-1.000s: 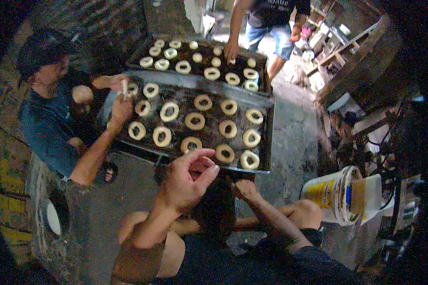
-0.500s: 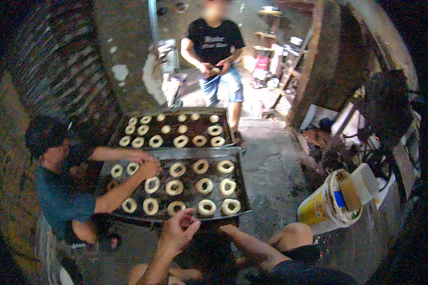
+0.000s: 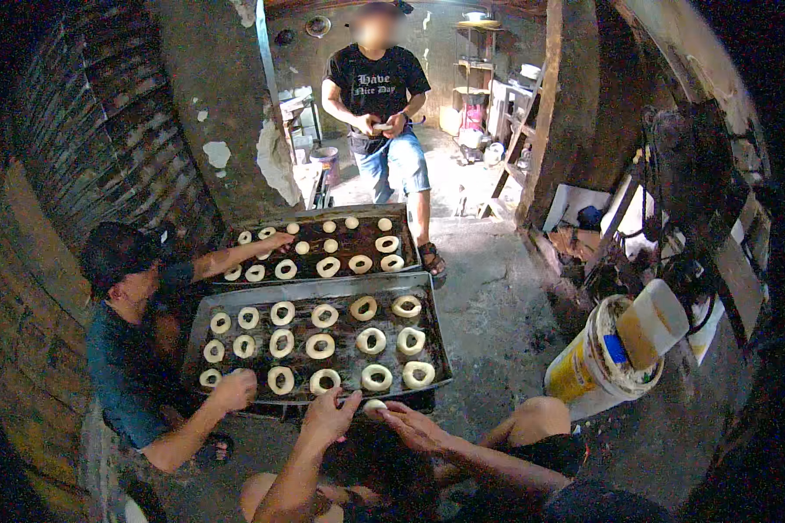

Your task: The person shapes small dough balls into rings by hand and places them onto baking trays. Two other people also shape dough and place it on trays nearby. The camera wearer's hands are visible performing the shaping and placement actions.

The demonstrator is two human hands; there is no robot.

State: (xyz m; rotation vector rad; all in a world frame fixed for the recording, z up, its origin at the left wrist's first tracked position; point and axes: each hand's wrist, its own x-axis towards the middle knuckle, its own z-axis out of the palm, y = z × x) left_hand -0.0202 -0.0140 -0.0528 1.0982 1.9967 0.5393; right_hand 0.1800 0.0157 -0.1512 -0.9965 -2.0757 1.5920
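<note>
A pale dough ball (image 3: 374, 408) is between the fingertips of my right hand (image 3: 416, 431), just off the front edge of the near baking tray (image 3: 314, 399). Close to its left, my left hand (image 3: 328, 418) has its thumb and fingers apart and seems to hold nothing. Rows of dough rings lie on the dark near tray; the closest are a ring (image 3: 325, 382) beyond my left hand and another ring (image 3: 376, 376) beyond the ball. Behind, a second tray (image 3: 323, 281) bears more rings and several round dough balls, such as one ball (image 3: 329, 227).
At the left a crouching co-worker (image 3: 131, 340) stretches one hand to the far tray and keeps the other by the near tray's left front. A standing person (image 3: 378, 87) holds dough beyond the trays. To the right stands a yellow-and-white bucket (image 3: 576, 375) with a plastic container on top.
My right hand has come into clearer view with the dough ball, near my left hand. The co-worker's hands, together over the near tray before, have parted; one now reaches the far tray.
</note>
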